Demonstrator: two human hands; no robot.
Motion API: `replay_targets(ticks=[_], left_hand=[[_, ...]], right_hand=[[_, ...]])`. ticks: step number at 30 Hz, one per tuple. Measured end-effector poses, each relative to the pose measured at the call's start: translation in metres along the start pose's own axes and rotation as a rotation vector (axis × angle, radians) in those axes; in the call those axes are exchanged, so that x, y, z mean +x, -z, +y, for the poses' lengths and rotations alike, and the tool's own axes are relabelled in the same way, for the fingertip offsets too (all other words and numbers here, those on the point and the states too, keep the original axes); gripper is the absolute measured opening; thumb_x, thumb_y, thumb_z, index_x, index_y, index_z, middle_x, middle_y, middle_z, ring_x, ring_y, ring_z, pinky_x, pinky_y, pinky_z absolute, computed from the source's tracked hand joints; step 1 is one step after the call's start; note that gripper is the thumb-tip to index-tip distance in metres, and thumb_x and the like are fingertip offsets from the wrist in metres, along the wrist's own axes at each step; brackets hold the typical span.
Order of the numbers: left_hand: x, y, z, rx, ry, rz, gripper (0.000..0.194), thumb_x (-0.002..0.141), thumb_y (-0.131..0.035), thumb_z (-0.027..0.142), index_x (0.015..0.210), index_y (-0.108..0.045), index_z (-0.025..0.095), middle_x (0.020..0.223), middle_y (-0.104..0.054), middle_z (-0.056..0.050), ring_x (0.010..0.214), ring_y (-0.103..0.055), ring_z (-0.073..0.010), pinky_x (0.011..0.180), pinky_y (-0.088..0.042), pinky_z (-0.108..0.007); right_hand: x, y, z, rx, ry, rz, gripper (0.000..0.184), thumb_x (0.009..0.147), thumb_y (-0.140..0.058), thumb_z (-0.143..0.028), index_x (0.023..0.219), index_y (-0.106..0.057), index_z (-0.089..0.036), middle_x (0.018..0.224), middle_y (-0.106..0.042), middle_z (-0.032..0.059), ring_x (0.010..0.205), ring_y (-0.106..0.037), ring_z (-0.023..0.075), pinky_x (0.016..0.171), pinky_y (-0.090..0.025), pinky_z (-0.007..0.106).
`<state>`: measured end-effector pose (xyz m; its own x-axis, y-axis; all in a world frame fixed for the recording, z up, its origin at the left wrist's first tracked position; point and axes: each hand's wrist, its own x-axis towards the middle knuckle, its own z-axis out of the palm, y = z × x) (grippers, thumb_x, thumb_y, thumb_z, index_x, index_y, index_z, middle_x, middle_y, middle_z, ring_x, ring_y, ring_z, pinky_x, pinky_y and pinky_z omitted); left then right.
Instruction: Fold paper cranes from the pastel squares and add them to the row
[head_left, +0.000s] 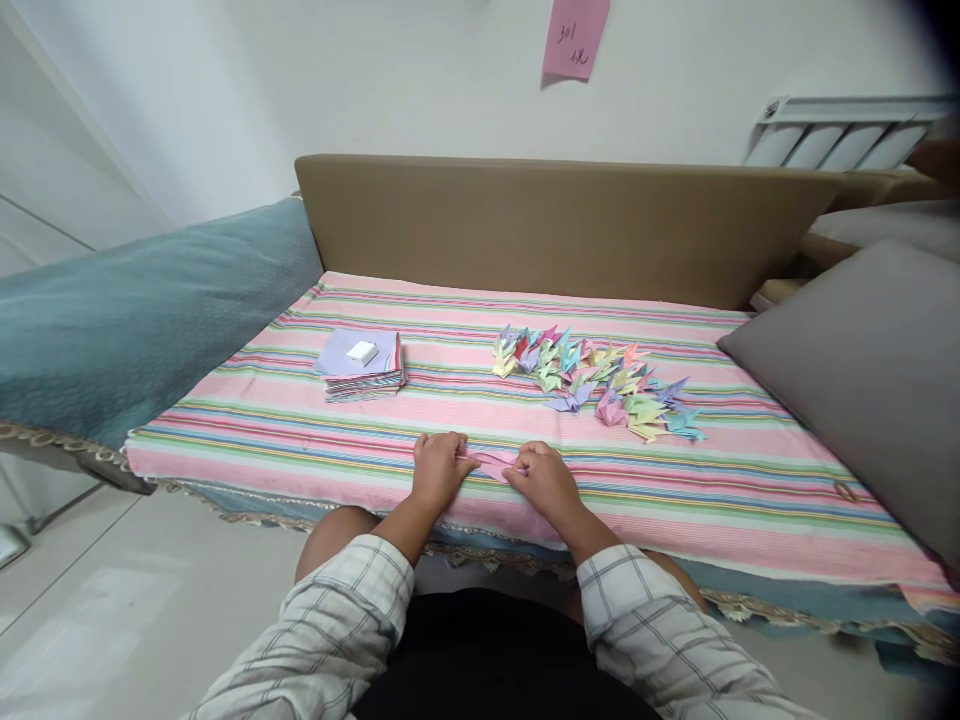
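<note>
A small piece of folded pink paper [493, 465] is stretched between my two hands, just above the striped cloth near the front edge of the seat. My left hand [441, 468] pinches its left end between thumb and fingers. At the other end, my right hand [546, 480] grips it in the same way. Parts of the paper are hidden behind my fingers, and its exact folds are too small to tell. Beyond my right hand lie several folded paper cranes [577, 365] in many colours. A stack of coloured paper sheets [364, 375] sits beyond my left hand.
On the stack rests a small white block [362, 352]. The striped cloth [247, 400] covers the seat, with a brown backrest [525, 225] behind it. A grey cushion [862, 340] leans at the right, near a small brownish object [846, 491]. A blue-covered armrest [165, 300] bounds the left.
</note>
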<state>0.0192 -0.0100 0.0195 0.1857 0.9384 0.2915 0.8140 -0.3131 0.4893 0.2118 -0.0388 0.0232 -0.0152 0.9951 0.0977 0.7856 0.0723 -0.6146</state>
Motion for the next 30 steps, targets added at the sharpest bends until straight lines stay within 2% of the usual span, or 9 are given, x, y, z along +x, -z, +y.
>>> replay_targets(ticks=[3, 5, 8, 10, 12, 15, 18, 23, 30], left_hand=[[0.000, 0.004, -0.004, 0.017, -0.028, -0.017, 0.016, 0.073, -0.066, 0.022, 0.085, -0.056, 0.022, 0.100, -0.069, -0.003, 0.094, -0.060, -0.0228, 0.097, -0.034, -0.046], [-0.001, 0.006, -0.002, 0.041, -0.102, 0.017, 0.022, 0.075, -0.059, 0.015, 0.095, -0.057, 0.022, 0.111, -0.066, -0.005, 0.103, -0.057, -0.0238, 0.100, -0.032, -0.049], [-0.006, 0.007, 0.006, 0.100, -0.367, 0.064, 0.034, 0.074, -0.048, 0.008, 0.104, -0.057, 0.021, 0.132, -0.052, -0.007, 0.126, -0.042, -0.0247, 0.109, -0.020, -0.053], [-0.010, 0.003, 0.013, 0.128, -0.581, -0.023, 0.043, 0.074, -0.046, 0.008, 0.114, -0.053, 0.019, 0.137, -0.048, -0.008, 0.133, -0.034, -0.0242, 0.111, -0.019, -0.051], [-0.013, -0.003, 0.017, 0.148, -0.693, -0.118, 0.044, 0.075, -0.046, 0.010, 0.118, -0.052, 0.017, 0.138, -0.046, -0.009, 0.133, -0.034, -0.0243, 0.111, -0.021, -0.050], [-0.016, -0.011, 0.015, 0.149, -0.703, -0.124, 0.030, 0.081, -0.045, 0.013, 0.109, -0.057, 0.017, 0.131, -0.053, -0.010, 0.127, -0.042, -0.0230, 0.109, -0.027, -0.048], [-0.016, -0.014, 0.009, 0.165, -0.726, -0.125, 0.024, 0.086, -0.043, 0.017, 0.104, -0.058, 0.016, 0.131, -0.053, -0.010, 0.127, -0.042, -0.0233, 0.108, -0.031, -0.046], [-0.016, -0.010, 0.004, 0.209, -0.770, -0.170, 0.031, 0.087, -0.042, 0.021, 0.115, -0.056, 0.017, 0.135, -0.049, -0.011, 0.130, -0.037, -0.0259, 0.108, -0.029, -0.047], [-0.016, -0.004, 0.006, 0.238, -0.769, -0.270, 0.043, 0.086, -0.047, 0.031, 0.127, -0.050, 0.022, 0.143, -0.040, -0.010, 0.134, -0.029, -0.0289, 0.110, -0.022, -0.051]], right_hand=[[0.000, 0.000, 0.001, -0.002, 0.004, -0.001, 0.015, 0.072, -0.065, -0.029, 0.061, -0.064, -0.020, 0.097, -0.060, 0.0053, 0.095, -0.054, 0.0208, 0.083, -0.040, 0.031], [0.000, -0.001, 0.001, -0.006, 0.007, 0.001, 0.015, 0.072, -0.065, -0.029, 0.060, -0.064, -0.020, 0.097, -0.060, 0.0053, 0.094, -0.054, 0.0207, 0.082, -0.040, 0.030], [0.000, -0.002, 0.001, -0.004, 0.027, 0.014, 0.014, 0.072, -0.065, -0.030, 0.062, -0.064, -0.020, 0.094, -0.061, 0.0052, 0.092, -0.054, 0.0202, 0.080, -0.041, 0.030], [0.000, -0.003, 0.002, -0.003, 0.049, 0.031, 0.013, 0.072, -0.065, -0.030, 0.063, -0.064, -0.020, 0.091, -0.061, 0.0054, 0.089, -0.055, 0.0198, 0.080, -0.042, 0.031], [0.001, -0.002, 0.005, 0.014, 0.082, 0.041, 0.015, 0.074, -0.064, -0.029, 0.062, -0.063, -0.020, 0.089, -0.061, 0.0060, 0.088, -0.056, 0.0196, 0.080, -0.042, 0.031], [0.001, 0.004, 0.014, 0.109, 0.164, -0.010, 0.012, 0.075, -0.063, -0.028, 0.066, -0.065, -0.020, 0.092, -0.063, 0.0065, 0.096, -0.057, 0.0200, 0.084, -0.043, 0.032], [0.000, 0.012, 0.028, 0.249, 0.230, -0.079, 0.012, 0.074, -0.064, -0.029, 0.083, -0.068, -0.022, 0.102, -0.062, 0.0064, 0.102, -0.056, 0.0196, 0.090, -0.042, 0.033], [-0.003, 0.023, 0.041, 0.334, 0.230, -0.074, 0.015, 0.077, -0.061, -0.029, 0.087, -0.068, -0.021, 0.108, -0.060, 0.0086, 0.103, -0.056, 0.0194, 0.090, -0.043, 0.033], [0.000, 0.033, 0.037, 0.226, 0.266, -0.175, 0.015, 0.079, -0.058, -0.022, 0.089, -0.069, -0.021, 0.110, -0.059, 0.0077, 0.104, -0.056, 0.0185, 0.090, -0.044, 0.033]])
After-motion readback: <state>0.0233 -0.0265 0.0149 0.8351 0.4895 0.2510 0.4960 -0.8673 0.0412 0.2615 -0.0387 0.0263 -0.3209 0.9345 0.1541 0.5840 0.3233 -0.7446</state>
